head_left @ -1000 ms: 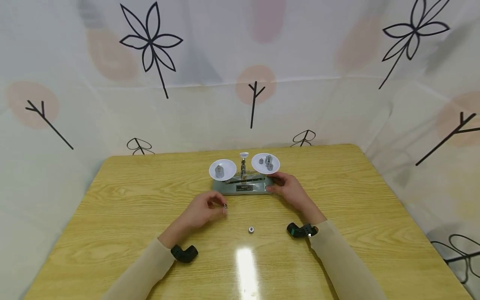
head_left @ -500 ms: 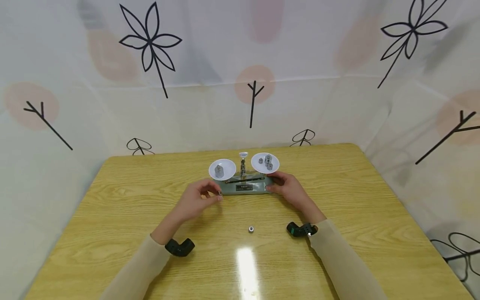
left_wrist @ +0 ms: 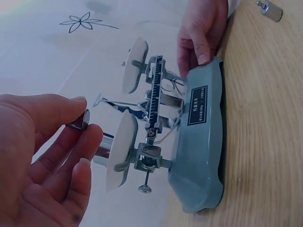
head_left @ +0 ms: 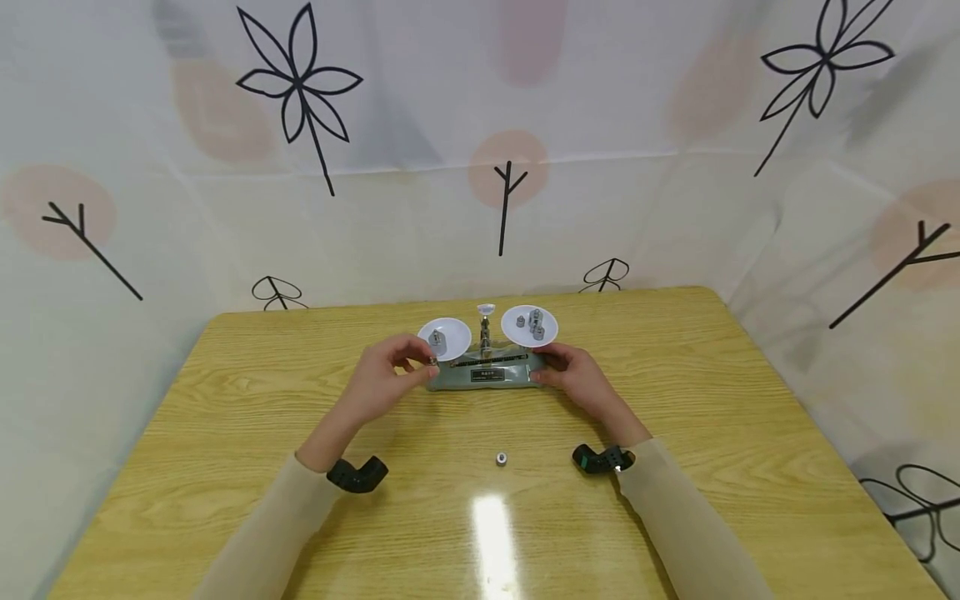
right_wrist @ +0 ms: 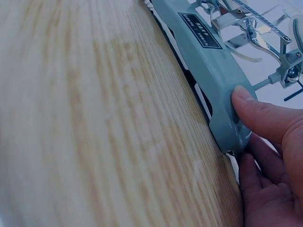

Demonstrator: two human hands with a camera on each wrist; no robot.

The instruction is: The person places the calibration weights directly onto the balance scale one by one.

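Observation:
A balance scale with a grey-green base [head_left: 517, 377] stands on the table. My left hand [head_left: 381, 379] pinches a small metal weight [left_wrist: 78, 122] between thumb and fingers, close to the front of the left pan [head_left: 455, 340]. On that pan sits a larger cylindrical weight [head_left: 437, 339]. My right hand [head_left: 581, 381] grips the base's right end, thumb on the front face and the other fingers behind it. Above it, the right pan [head_left: 513, 333] bears several weights [head_left: 536, 319] of different sizes.
One small weight [head_left: 501, 459] stands on the wooden table [head_left: 247, 400], in front of the scale and between the two arms. A white cloth [head_left: 405, 242] with line-drawn plants hangs behind the table and along its sides.
My left hand has carried the small weight from in front of the base, forward and leftward, up to the left pan. My right hand has stayed at the base's right end.

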